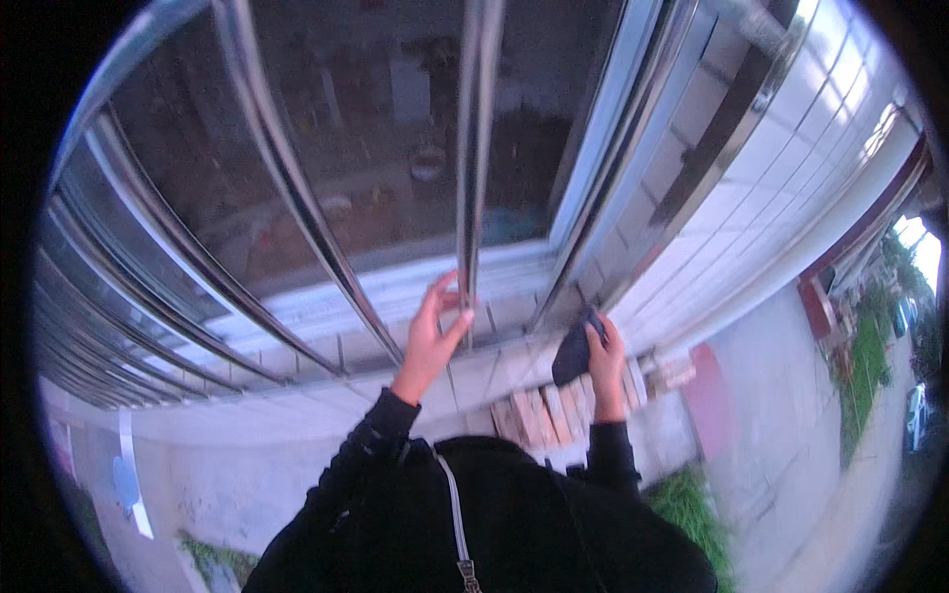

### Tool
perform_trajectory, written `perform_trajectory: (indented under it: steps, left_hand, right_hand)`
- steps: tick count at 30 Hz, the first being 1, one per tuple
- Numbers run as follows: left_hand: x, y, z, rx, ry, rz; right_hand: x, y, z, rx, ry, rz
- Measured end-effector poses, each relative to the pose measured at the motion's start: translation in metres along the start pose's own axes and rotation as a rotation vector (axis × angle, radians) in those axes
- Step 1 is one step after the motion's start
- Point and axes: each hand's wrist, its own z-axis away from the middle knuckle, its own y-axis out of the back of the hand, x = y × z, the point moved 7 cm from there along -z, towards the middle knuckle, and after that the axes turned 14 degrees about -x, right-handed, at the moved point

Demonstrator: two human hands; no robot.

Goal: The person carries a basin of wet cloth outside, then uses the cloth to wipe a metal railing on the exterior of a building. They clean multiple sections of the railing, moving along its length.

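In front of me is a row of shiny metal window bars. My left hand is at the lower end of one upright bar, with its thumb in front and its fingers curled around it. To the right, my right hand grips a dark cloth that hangs down from the fingers. The cloth is near the foot of the rightmost bar, beside the tiled wall. Part of the cloth is hidden by the right hand.
Behind the bars lies a dark window pane with a white frame. A tiled ledge runs below. Stacked bricks stand low under my right arm. Grass and paving lie at right.
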Motion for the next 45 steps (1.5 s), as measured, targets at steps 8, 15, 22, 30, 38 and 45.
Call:
perform_trajectory:
  steps: [8, 15, 22, 30, 38, 45]
  left_hand:
    - [-0.006, 0.007, 0.001, -0.154, -0.036, 0.13]
    - [0.045, 0.021, 0.031, 0.016, -0.326, -0.558]
    - [0.038, -0.049, 0.011, -0.378, 0.015, 0.247]
    - [-0.005, -0.122, 0.0, -0.346, 0.363, 1.463]
    - [-0.04, -0.153, 0.028, -0.343, 0.587, 1.075]
    - [-0.066, -0.164, 0.069, -0.305, 0.704, 0.865]
  right_hand:
    - [-0.196, -0.002, -0.017, 0.053, 0.292, -0.962]
    - [-0.23, -0.022, -0.018, -0.026, 0.297, -1.021]
    - [-0.211, -0.041, 0.001, -0.116, 0.187, -1.209]
    - [-0.236, -0.036, 0.011, -0.139, 0.394, 0.631]
    - [-0.124, 0.036, 0.021, -0.094, -0.141, -0.882]
    - [-0.093, 0.028, 0.03, -0.144, -0.259, -0.846]
